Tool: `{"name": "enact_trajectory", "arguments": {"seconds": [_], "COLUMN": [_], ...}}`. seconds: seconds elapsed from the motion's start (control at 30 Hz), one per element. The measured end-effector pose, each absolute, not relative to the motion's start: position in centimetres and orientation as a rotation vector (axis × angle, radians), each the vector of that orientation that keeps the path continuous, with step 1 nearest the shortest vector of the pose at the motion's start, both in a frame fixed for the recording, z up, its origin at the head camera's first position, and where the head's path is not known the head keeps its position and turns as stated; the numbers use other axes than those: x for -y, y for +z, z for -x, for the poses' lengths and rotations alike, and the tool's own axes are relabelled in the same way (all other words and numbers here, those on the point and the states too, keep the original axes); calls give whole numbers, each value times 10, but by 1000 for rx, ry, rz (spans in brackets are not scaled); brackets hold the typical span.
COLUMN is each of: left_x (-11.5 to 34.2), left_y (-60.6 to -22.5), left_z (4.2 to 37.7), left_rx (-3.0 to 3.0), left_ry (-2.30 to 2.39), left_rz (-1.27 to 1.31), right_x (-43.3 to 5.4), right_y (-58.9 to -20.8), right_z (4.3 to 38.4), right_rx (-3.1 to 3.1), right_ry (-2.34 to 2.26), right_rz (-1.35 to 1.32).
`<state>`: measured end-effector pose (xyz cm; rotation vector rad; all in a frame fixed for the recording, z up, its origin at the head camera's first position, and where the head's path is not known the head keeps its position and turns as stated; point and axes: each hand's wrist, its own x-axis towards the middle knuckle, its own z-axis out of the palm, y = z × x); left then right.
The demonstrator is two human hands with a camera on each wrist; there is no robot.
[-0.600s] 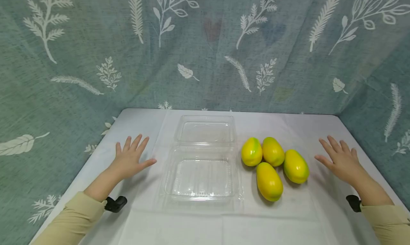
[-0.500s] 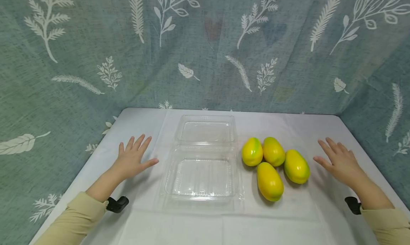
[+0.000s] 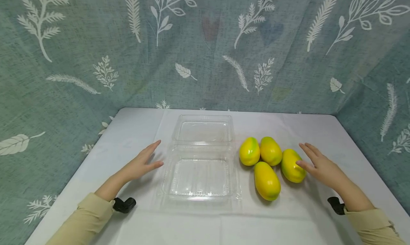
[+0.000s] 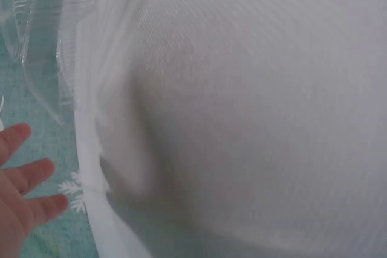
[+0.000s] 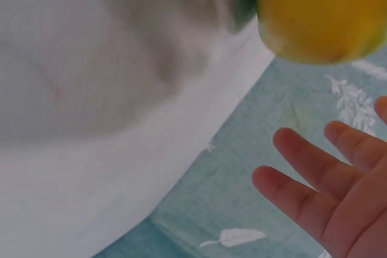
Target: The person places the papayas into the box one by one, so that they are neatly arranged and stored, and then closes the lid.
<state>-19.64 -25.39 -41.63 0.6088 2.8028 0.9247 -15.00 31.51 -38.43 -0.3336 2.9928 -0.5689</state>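
Observation:
Several yellow-green mangoes lie grouped right of centre: a front mango [image 3: 267, 181], a back-left mango [image 3: 249, 151], a back mango [image 3: 271, 151] and a right mango [image 3: 292, 166]. My right hand [image 3: 325, 169] hovers beside the right mango with fingers extended, its thumb tip overlapping the fruit in the head view; contact cannot be made out. In the right wrist view a mango [image 5: 320, 13] appears beyond the spread fingers [image 5: 314, 167]. A clear plastic clamshell box [image 3: 200, 197] lies unfolded at centre, lid [image 3: 205, 117] toward the back. Left of it, my left hand [image 3: 139, 165] holds nothing, fingers straight.
A white cloth [image 3: 179, 225] covers the table. Green leaf-patterned fabric [image 3: 192, 85] hangs behind and along both sides of the table. A black wrist camera [image 3: 124, 204] sits under the left wrist and another black camera [image 3: 336, 205] under the right.
My right hand has moved left to the right mango. My left hand has turned, its fingers now closer together and nearer the clamshell box. The mangoes and box stay in place.

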Motion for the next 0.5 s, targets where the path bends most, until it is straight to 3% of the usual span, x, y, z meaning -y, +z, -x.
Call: {"name": "enact_trajectory", "arguments": {"seconds": [0.5], "left_x": [247], "left_y": [-426], "left_z": [197], "left_rx": [-2591], "left_ry": [1110], "left_rz": [-750], "right_x": [-297], "right_y": [-395], "right_z": [157], "right_rx": [-2959], "right_ry": [-595], "right_rz": [308]}}
